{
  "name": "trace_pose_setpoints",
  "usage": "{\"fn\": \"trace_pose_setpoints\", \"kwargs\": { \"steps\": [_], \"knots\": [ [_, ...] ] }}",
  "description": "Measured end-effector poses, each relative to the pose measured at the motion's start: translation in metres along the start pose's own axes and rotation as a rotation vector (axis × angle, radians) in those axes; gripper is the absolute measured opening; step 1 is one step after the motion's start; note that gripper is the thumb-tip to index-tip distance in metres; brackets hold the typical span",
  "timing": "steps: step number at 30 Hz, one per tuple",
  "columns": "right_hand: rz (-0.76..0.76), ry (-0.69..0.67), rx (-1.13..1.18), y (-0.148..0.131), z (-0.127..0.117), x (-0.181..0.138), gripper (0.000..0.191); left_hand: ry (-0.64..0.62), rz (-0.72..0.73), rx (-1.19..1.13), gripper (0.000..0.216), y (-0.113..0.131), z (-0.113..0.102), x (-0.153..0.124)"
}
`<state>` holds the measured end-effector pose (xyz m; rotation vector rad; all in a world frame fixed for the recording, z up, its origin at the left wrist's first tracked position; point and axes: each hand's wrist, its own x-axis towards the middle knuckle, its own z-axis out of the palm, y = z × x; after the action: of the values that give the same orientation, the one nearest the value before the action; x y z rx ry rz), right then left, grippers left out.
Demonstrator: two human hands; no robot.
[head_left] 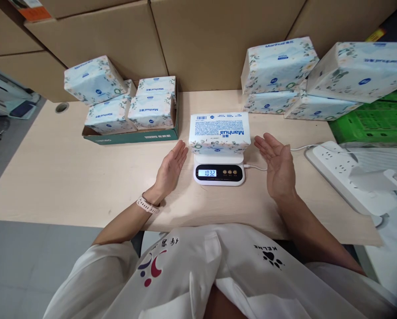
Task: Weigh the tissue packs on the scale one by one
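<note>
A pack of tissues (219, 132) with blue "Manhua" print rests on the white digital scale (218, 173), whose lit display appears to read 103.2. My left hand (172, 169) is open just left of the pack, fingers stretched out, palm turned toward it. On the other side my right hand (278, 166) is open too, fingers extended and a small gap between it and the pack. Neither hand holds anything. A pale band is around my left wrist.
At the back left, a green box (132, 137) holds several tissue packs. More tissue packs (279, 66) are stacked at the back right, beside a green crate (367, 119). A power strip (344, 173) lies on the right, with a cable to the scale. Cardboard boxes (225, 44) line the back.
</note>
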<state>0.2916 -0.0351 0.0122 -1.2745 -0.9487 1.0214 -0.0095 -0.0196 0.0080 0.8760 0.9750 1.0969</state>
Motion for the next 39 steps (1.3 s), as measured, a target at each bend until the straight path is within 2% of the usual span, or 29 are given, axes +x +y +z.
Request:
{"fn": "trace_pose_setpoints", "kwargs": {
  "steps": [5, 17, 24, 39],
  "knots": [
    [-0.016, 0.000, 0.011, 0.0012, 0.0005, 0.0005, 0.066, -0.009, 0.003, -0.007, 0.080, -0.0009, -0.0021, 0.0006],
    [-0.034, -0.045, -0.022, 0.0042, -0.0012, 0.0003, 0.066, 0.019, -0.003, -0.011, 0.092, 0.0018, 0.0010, 0.0001],
    [-0.029, -0.052, 0.008, 0.0053, -0.0017, -0.0004, 0.064, -0.006, 0.005, 0.021, 0.082, 0.0005, -0.0007, 0.0002],
    [-0.028, -0.063, -0.028, 0.0033, -0.0010, -0.0014, 0.065, -0.019, 0.009, 0.009, 0.080, 0.0007, -0.0013, -0.0005]
  ]
}}
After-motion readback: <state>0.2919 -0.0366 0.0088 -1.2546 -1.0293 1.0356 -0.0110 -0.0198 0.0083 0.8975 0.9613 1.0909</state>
